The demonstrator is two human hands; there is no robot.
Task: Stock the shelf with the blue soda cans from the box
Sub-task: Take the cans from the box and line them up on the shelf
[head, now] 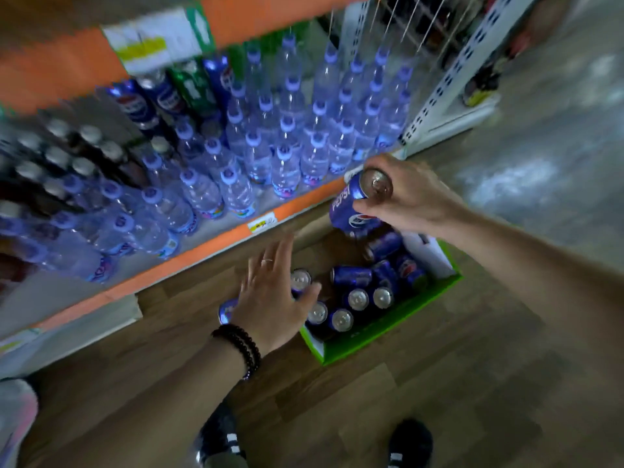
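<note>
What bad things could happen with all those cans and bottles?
1. The right hand grips one blue can only near its top rim, tilted, above the box; it might slip and dent the cans below.
2. The water bottles stand tightly packed at the shelf's front; pushing a can in could topple some.
3. The left hand reaches down open over loose cans; it may knock them about.

There is just one camera, worn on the person's head. It looks forward and steeply down at the wooden floor (422,383). The picture is wide and bends at the edges. The shelf (216,238) runs slanted across the top left. The box (381,329) sits near the middle, close below. Both arms reach in from the bottom, and the shoes (410,444) show at the bottom edge. The far corners look blurry.
</note>
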